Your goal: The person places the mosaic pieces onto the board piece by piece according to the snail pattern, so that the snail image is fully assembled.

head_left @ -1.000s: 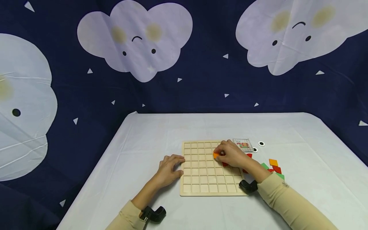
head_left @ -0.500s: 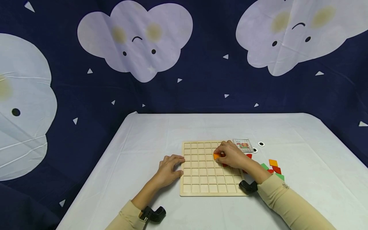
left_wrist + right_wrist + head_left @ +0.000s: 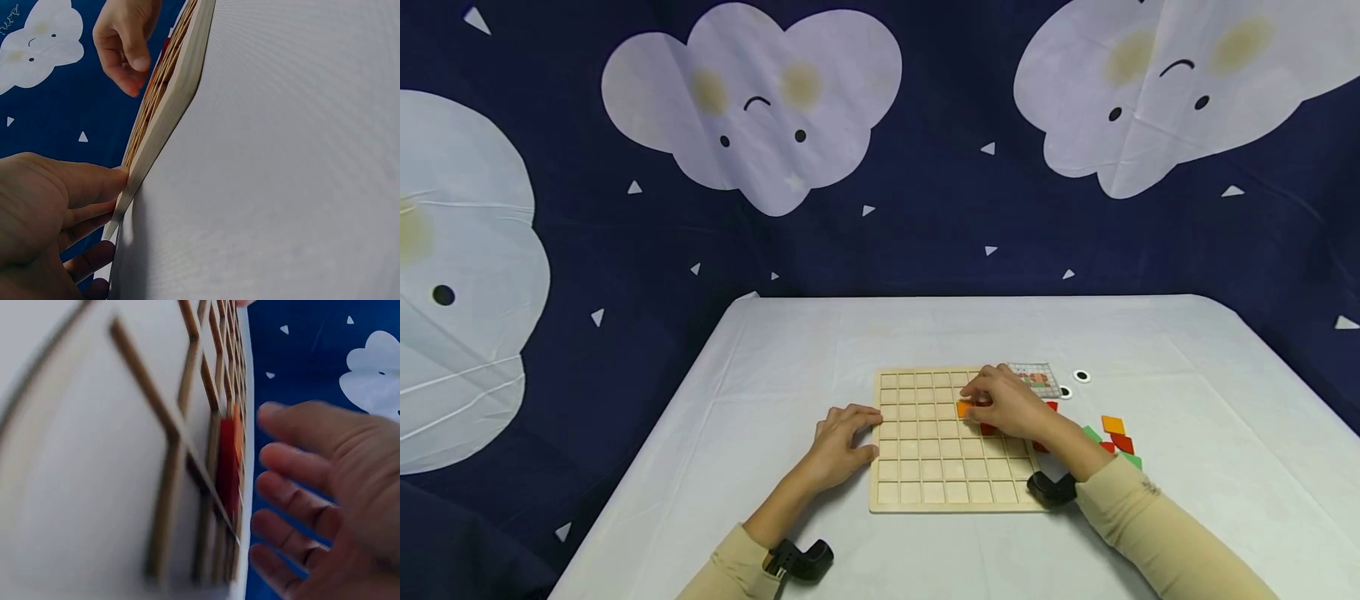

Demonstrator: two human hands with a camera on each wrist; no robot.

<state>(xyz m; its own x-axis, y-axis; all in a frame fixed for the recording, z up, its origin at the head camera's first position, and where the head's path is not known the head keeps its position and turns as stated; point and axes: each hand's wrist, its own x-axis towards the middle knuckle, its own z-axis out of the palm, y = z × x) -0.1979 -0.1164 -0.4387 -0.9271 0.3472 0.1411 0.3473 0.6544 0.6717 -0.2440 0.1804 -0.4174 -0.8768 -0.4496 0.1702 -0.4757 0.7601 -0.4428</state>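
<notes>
A wooden grid board (image 3: 925, 471) lies flat on the white table. My left hand (image 3: 842, 442) rests at its left side, thumb and fingertips touching the rim (image 3: 162, 122) in the left wrist view. Over the board's upper right part hovers my right hand (image 3: 1009, 404), fingers loosely extended and holding nothing. Just past its fingertips an orange tile (image 3: 963, 409) sits in the grid. Red tiles (image 3: 987, 429) fill cells beside it, partly hidden under the hand. From the right wrist, a red tile (image 3: 227, 465) and the orange tile (image 3: 238, 434) show in the slots, apart from the fingers.
Right of the board lie a printed pattern card (image 3: 1037, 380), two round eye tiles (image 3: 1081, 376) and a loose cluster: an orange square (image 3: 1113, 425), red pieces (image 3: 1122, 443) and green pieces (image 3: 1131, 460). A dark blue cloth with clouds (image 3: 752, 108) hangs behind the table.
The right fingers have let go of the orange tile, which stays in the grid, and have shifted slightly up and right. The left hand has stayed put.
</notes>
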